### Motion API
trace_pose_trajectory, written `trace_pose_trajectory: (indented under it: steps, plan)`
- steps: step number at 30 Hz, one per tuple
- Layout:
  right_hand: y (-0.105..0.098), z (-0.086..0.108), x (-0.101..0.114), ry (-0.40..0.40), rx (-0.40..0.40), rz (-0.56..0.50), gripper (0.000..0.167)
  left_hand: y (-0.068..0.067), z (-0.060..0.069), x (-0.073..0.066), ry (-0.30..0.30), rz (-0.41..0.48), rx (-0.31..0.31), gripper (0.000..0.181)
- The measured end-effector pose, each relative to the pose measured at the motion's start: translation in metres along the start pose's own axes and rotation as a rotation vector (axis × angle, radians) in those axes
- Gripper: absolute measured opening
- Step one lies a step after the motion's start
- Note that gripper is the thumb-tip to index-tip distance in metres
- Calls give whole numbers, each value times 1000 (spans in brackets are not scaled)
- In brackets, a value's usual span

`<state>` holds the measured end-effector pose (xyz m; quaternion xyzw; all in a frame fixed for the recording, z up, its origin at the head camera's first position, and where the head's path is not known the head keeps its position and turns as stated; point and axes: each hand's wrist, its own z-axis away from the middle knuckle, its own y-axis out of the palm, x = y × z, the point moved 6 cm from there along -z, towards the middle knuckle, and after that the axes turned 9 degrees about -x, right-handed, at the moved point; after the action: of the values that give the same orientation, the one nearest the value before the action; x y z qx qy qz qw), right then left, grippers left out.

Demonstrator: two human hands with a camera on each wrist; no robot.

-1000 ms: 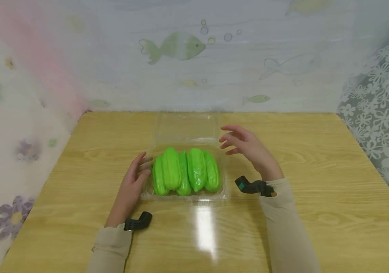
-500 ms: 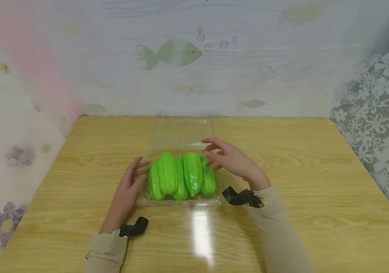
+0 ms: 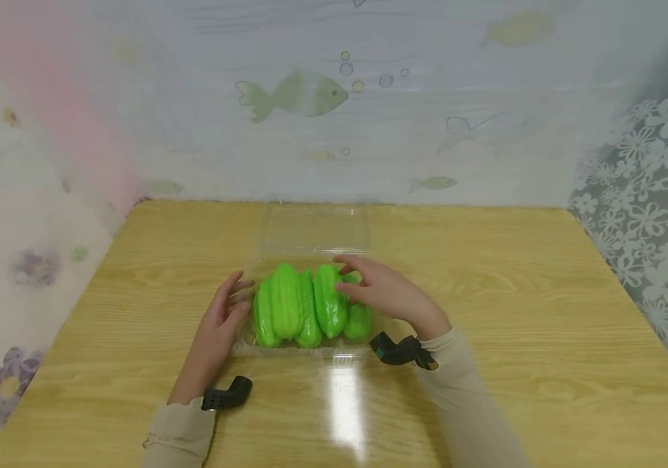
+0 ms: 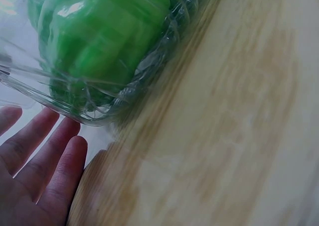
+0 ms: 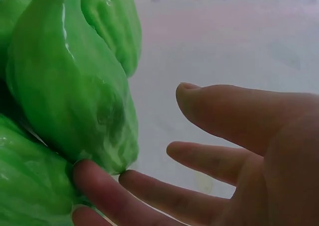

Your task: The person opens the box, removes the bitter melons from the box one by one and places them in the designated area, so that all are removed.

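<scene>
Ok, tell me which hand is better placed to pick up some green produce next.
Probably the right hand: it reaches over the green produce, while the left hand sits outside the clear container, beside it.

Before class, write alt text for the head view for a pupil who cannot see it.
Five glossy green vegetable-like pieces lie in an open clear plastic box on a wooden table. A person's left hand is beside the box; the right hand partly hides the rightmost pieces.

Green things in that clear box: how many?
5 in view, from left to right in the clear box: leftmost one, second one, middle one, fourth one, and rightmost one, partly behind the right hand. More may be hidden underneath.
</scene>
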<state>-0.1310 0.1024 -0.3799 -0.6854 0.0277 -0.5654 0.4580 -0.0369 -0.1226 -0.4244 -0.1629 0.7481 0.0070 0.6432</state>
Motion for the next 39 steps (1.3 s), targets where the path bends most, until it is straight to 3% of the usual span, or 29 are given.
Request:
trace_pose_trajectory:
  steps: [13, 27, 33, 39]
  plan:
    - [16, 0, 11, -95, -9, 240, 60, 0, 4, 0, 2, -10, -5, 49]
    - [33, 5, 16, -40, 1, 439, 89, 1, 9, -6, 3, -2, -13, 48]
    - [35, 10, 19, -26, 19, 525, 92, 1, 13, -8, 4, -6, -23, 48]
    - [34, 13, 20, -23, 6, 531, 93, 1, 16, -9, -8, 1, -27, 48]
